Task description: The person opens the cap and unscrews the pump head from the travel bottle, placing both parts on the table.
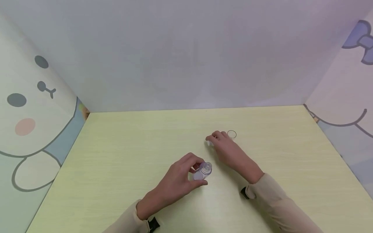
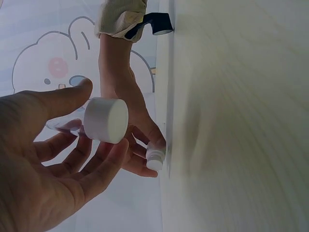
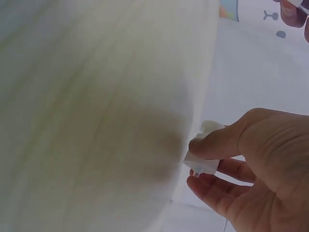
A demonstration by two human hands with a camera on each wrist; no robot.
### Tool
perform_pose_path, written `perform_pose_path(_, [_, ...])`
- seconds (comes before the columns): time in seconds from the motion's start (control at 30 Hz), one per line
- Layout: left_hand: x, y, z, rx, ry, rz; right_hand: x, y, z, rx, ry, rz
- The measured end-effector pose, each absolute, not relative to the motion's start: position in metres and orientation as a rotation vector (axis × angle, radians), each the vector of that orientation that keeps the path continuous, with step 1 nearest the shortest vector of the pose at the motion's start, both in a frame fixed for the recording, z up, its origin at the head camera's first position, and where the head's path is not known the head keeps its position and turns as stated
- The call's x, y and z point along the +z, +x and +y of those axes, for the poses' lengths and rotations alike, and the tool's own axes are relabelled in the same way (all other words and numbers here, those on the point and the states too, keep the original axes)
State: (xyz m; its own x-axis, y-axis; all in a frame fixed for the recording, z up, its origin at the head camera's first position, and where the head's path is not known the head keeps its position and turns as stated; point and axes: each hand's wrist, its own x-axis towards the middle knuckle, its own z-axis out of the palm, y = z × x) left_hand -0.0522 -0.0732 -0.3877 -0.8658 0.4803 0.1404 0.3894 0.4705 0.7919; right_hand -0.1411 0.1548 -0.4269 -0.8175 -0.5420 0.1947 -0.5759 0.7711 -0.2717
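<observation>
My left hand [image 1: 177, 179] holds a small clear bottle [image 1: 206, 168] between thumb and fingers, above the table. The bottle is tilted, its narrow clear neck up and its white end [image 2: 106, 120] facing down toward the tabletop. Farther forward and right, my right hand [image 1: 228, 150] is low over the table. Its thumb and fingers pinch a small white nozzle piece [image 3: 203, 162] with a short narrow tip. From the left wrist view this nozzle piece [image 2: 155, 157] shows just above the table surface; in the head view the fingers mostly hide it.
A clear round item with a dark rim [image 1: 231, 134] stands on the table just beyond the right hand. The pale wood table [image 1: 131, 142] meets a plain wall [image 1: 186, 58] at the back. Side panels with cartoon animals [image 1: 35, 97] rise at left and right.
</observation>
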Motion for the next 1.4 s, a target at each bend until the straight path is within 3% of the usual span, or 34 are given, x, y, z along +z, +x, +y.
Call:
perform_pose_path(0.83, [-0.388,-0.061,-0.079,1.239,0.764,2.795,-0.414,-0.133,0.155,0.173,0.983,-2.731])
perform_pose_path(1.4, [-0.403,-0.118,-0.087,1.322,0.532,2.797,-0.398,-0.089,0.179,0.16,0.928,-2.72])
